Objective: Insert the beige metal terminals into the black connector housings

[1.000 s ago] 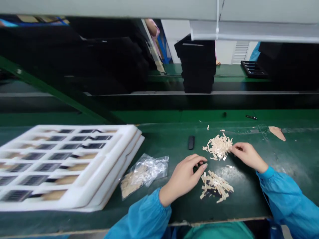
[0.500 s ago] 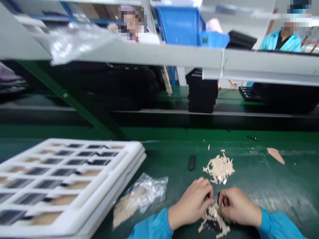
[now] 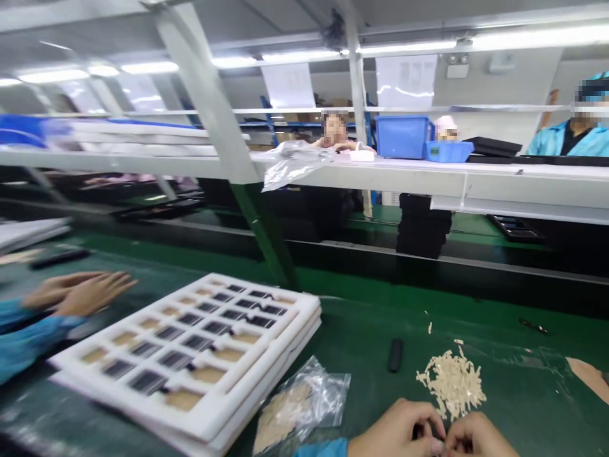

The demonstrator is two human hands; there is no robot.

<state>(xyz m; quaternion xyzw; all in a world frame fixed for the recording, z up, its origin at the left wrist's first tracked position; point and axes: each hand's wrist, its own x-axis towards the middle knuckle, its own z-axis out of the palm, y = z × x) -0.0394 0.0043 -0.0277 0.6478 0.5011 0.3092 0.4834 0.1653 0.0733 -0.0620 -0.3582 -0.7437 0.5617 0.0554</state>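
At the bottom edge, my left hand [image 3: 402, 431] and my right hand [image 3: 479, 437] meet with bent, pinching fingers. Both are closed; what lies between their fingertips is too small and hidden to make out. Just beyond them is a heap of small beige strips [image 3: 454, 384], with a few loose bits around it. A small black oblong piece [image 3: 395, 355] lies left of the heap. Nearer my left forearm is a clear plastic bag [image 3: 333, 393] with flat beige pieces [image 3: 284, 416] at it. The surface right under my hands is cut off by the frame.
Stacked white foam trays [image 3: 285, 346] holding dark rectangular parts stand on the left. Beyond them a co-worker's hands [image 3: 90, 293] reach over the green bench. A shelf [image 3: 404, 174] with blue bins [image 3: 403, 136] crosses above. A beige scrap [image 3: 589, 379] lies at right.
The view has swung up and to the left, so my hands now sit lower and partly out of frame. The co-worker's hands have come into view. My hands stay close together.
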